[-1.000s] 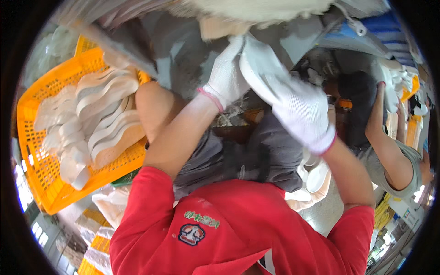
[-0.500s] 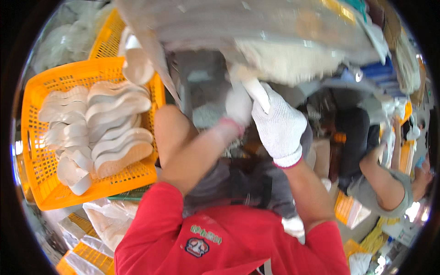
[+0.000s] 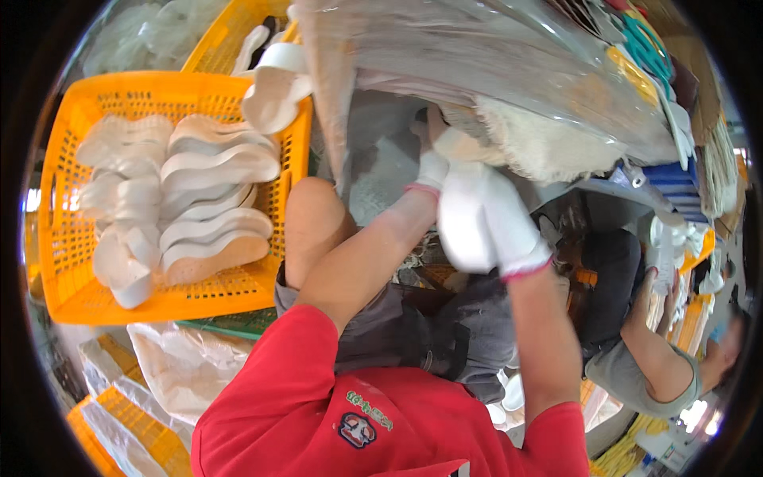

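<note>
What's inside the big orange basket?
The orange basket holds rows of white shoe soles, stacked on their sides. What lies beneath them, at the bottom, is covered and cannot be seen.

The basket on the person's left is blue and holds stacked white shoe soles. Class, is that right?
Not quite. The head view shows the basket is orange, not blue. It does sit on the person's left and holds stacked white shoe soles.

Bright daylight all over, strongest at the right edge. Shiny glare on the plastic sheet (image 3: 509, 63) up top. Soft dark shade under it, by the gloved right hand (image 3: 485, 219), a bit blurry. Round fisheye view, black corners, edges bent. Orange crate (image 3: 71, 294) sharp and vivid, rim curved.
</note>
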Motion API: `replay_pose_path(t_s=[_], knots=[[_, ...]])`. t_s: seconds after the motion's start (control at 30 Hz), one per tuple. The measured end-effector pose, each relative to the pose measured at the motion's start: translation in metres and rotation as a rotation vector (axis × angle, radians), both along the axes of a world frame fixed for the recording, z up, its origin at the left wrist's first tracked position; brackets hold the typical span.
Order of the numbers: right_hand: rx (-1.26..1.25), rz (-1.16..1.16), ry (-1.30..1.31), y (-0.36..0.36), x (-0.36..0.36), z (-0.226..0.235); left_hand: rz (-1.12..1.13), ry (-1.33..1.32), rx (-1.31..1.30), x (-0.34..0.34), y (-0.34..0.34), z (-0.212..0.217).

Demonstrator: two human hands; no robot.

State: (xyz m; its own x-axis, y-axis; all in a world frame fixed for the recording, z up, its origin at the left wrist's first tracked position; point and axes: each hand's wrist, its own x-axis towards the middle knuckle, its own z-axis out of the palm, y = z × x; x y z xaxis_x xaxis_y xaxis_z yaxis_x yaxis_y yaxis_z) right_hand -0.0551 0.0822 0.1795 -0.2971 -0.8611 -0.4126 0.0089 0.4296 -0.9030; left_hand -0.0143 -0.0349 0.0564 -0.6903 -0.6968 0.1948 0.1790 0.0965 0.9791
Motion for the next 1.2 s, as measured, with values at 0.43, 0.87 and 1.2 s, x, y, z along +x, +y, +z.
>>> replay_pose_path(t_s=[0.43,0.87,1.2], knots=[[-0.372,-0.110,1.112,0.052,0.008,-0.065,-0.039,0.291,-0.100,-0.017,0.012,-0.075],[0.239,0.335,1.200,0.044,0.052,0.013,0.087,0.341,1.382,0.000,0.032,-0.022],[0.042,-0.645,-0.341,0.145,0.034,-0.021,0.088,0.379,1.398,0.036,0.047,-0.016]])
